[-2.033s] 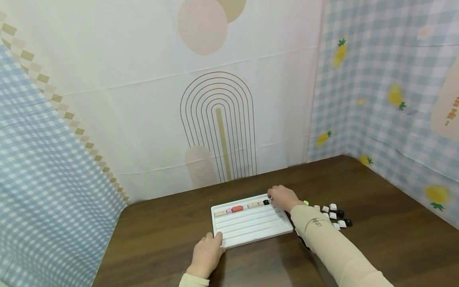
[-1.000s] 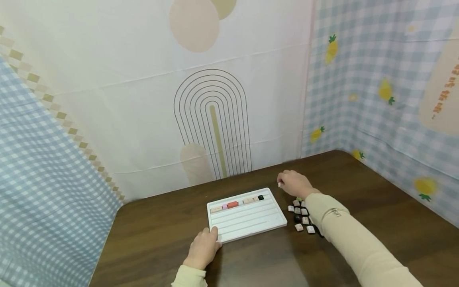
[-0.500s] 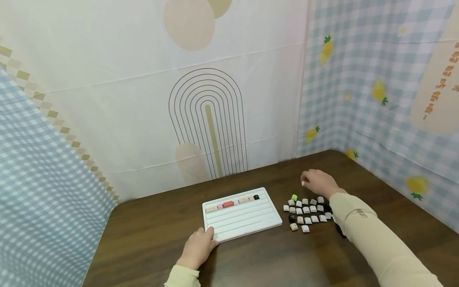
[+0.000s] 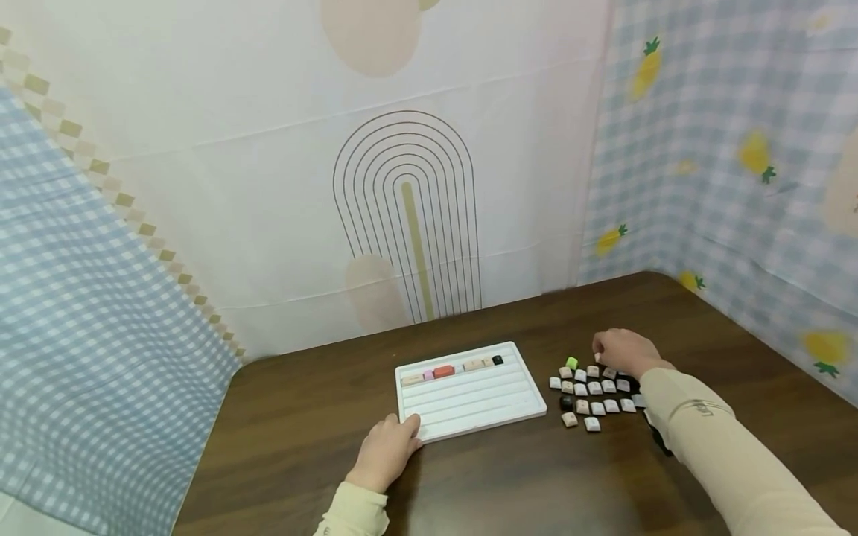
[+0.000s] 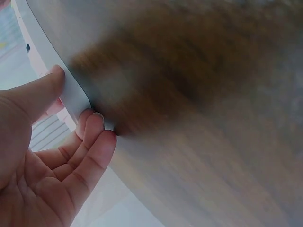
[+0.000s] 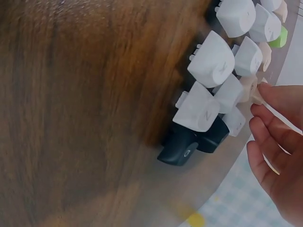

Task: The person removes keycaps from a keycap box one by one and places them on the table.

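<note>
A white ridged tray (image 4: 469, 406) lies on the table, with a row of beige, pink, red, white and black keycaps (image 4: 444, 371) in its top slot. My left hand (image 4: 385, 450) grips its near left corner; in the left wrist view the thumb lies on the rim and the fingertips are at the outer edge. My right hand (image 4: 626, 351) is at the far side of a group of loose keycaps (image 4: 594, 388), mostly white. Between its thumb and fingers it pinches a pale beige keycap (image 6: 257, 97). The sleeve hides part of the group's right side.
A green keycap (image 4: 572, 362) sits at the far edge of the loose group, a black keycap (image 4: 567, 403) at its left. The brown table (image 4: 308, 417) ends at a patterned cloth backdrop (image 4: 288, 223) behind and checked cloth (image 4: 724, 223) at the right.
My right hand has left the tray's top right end and moved right, past the loose keycaps, with a pale keycap in its fingers. My left hand keeps its hold on the tray corner.
</note>
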### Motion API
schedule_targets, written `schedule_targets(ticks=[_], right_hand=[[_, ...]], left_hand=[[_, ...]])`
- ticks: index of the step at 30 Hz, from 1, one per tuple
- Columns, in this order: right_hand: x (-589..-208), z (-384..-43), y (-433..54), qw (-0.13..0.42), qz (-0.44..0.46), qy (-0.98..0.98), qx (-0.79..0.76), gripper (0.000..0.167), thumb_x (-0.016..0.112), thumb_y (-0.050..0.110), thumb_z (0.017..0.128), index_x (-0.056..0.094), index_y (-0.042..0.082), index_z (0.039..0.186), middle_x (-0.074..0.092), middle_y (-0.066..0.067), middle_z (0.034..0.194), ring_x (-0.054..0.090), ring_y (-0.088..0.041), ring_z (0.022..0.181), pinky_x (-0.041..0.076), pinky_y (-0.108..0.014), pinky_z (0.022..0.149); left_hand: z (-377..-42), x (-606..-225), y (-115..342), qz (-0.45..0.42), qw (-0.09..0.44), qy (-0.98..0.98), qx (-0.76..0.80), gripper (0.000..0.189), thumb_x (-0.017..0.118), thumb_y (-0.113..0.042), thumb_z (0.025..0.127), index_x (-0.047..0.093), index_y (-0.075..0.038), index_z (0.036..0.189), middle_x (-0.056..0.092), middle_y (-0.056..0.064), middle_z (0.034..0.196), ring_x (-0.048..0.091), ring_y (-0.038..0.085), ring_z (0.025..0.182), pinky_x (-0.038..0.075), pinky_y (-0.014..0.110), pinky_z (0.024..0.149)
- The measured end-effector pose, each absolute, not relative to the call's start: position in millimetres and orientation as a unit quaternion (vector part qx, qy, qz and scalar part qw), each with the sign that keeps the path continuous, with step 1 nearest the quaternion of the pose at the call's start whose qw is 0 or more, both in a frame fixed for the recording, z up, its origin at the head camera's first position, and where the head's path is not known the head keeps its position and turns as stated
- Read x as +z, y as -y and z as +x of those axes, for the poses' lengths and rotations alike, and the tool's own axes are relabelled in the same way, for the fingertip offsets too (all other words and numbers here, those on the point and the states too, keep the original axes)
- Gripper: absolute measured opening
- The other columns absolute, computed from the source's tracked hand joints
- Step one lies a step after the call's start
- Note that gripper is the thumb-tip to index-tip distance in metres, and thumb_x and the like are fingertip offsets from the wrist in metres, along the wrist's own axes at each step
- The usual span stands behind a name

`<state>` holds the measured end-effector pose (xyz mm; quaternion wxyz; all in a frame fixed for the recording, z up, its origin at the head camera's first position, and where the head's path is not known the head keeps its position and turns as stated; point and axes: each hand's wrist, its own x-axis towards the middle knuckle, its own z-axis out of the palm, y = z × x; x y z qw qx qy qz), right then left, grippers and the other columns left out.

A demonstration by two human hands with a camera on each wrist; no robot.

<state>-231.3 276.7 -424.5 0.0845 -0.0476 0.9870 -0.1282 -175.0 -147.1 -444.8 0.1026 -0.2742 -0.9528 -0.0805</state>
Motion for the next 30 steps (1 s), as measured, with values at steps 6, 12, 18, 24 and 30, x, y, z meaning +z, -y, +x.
schedule_targets(ticks=[6,12,18,24,30], right_hand=[[-422,-228,-277,0.102,-0.041,-0.986,-0.128,0.016,0.052,0.006,0.088,0.061,0.0,0.1,0.063,-0.016,0.094,0.058,-0.022,0.074,0.047,-0.04,0.061],[-422,-227,-277,0.111,-0.034,-0.984,-0.134,0.018,0.054,0.009,0.087,0.06,0.0,0.101,0.063,-0.017,0.096,0.057,-0.023,0.075,0.046,-0.041,0.061],[-420,-229,-279,0.114,-0.027,-0.984,-0.133,0.021,0.056,0.013,0.087,0.06,0.001,0.103,0.063,-0.017,0.098,0.058,-0.024,0.077,0.047,-0.041,0.062],[-412,-231,-275,0.094,-0.046,-0.986,-0.131,0.019,0.054,0.015,0.089,0.061,0.002,0.101,0.063,-0.013,0.094,0.058,-0.022,0.076,0.047,-0.04,0.063],[-404,-237,-256,0.055,-0.061,-0.989,-0.122,0.021,0.055,0.015,0.09,0.061,0.003,0.105,0.064,-0.013,0.098,0.061,-0.025,0.083,0.048,-0.043,0.068]], left_hand=[[-174,-445,145,-0.275,0.108,0.952,-0.076,0.027,0.071,-0.022,0.076,0.045,-0.012,0.076,0.047,0.008,0.061,0.05,0.024,0.052,0.034,0.031,0.043],[-175,-445,145,-0.279,0.113,0.951,-0.073,0.026,0.07,-0.022,0.076,0.046,-0.012,0.077,0.049,0.009,0.062,0.051,0.024,0.053,0.035,0.032,0.043],[-177,-446,146,-0.283,0.107,0.95,-0.077,0.026,0.07,-0.022,0.077,0.046,-0.012,0.077,0.048,0.009,0.062,0.051,0.024,0.053,0.036,0.031,0.043],[-177,-444,148,-0.285,0.085,0.95,-0.093,0.027,0.069,-0.021,0.077,0.044,-0.012,0.075,0.046,0.008,0.062,0.049,0.023,0.053,0.034,0.031,0.044],[-176,-442,148,-0.287,0.081,0.951,-0.086,0.026,0.069,-0.022,0.078,0.044,-0.012,0.077,0.047,0.009,0.063,0.05,0.024,0.054,0.036,0.032,0.044]])
